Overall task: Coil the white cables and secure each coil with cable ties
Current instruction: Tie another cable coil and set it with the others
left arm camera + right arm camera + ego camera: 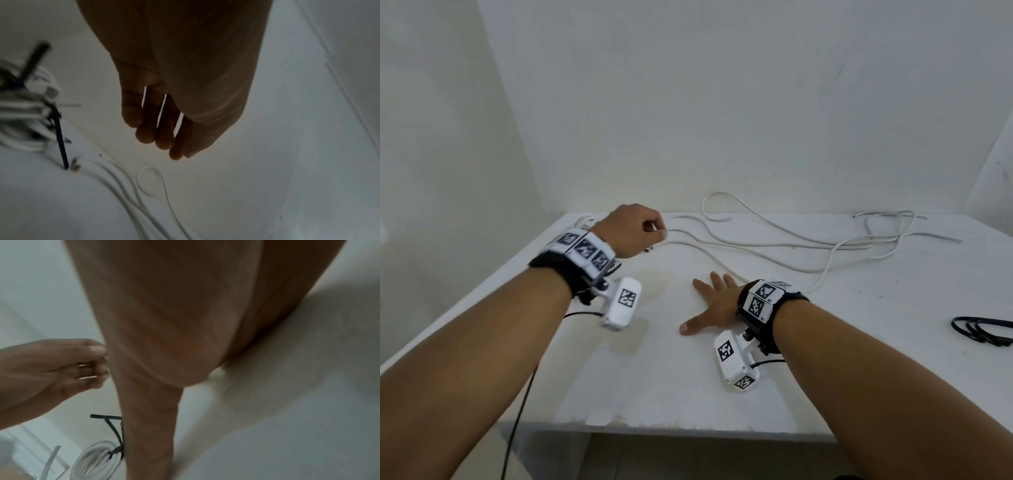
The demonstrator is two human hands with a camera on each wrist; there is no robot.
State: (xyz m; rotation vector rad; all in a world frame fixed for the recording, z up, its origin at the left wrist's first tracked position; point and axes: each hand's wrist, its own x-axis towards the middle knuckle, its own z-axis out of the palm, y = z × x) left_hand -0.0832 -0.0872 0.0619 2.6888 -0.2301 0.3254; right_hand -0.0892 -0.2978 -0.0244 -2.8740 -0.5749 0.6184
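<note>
Cables first, from the head view: where do they lie?

The loose white round-sheathed cables [774, 240] sprawl in long loops across the far half of the flat white table top [654, 394], up against the wall. The left hand [633, 229] is curled at their left end and seems to pinch one strand between thumb and fingertips. The right hand [712, 305] lies flat on the table, fingers spread, holding nothing. A bundle of black plastic cable ties [983, 329] waits at the right edge, well apart from both hands.

And the left wrist view?

It is dim. The left hand [185, 73] shows its fingers close together pointing down; I cannot tell the hold from here. Loose strands [127, 186] run beneath, and a finished coil of white cable bound with black ties [24, 110] sits at the left.

The right wrist view?

The right hand [164, 337] fills it, palm towards the table. Beyond, the left hand [61, 369] pinches something thin and pale, probably the strand. The bound coil [92, 457] lies below it.

How will the cable handle?

Light and springy, I judge; the loops stand off the table, so it will fight a tight coil. The smooth sheath may slip. Best to keep hold near the end and gather loops into the palm, then clamp the crossing for the tie.
</note>
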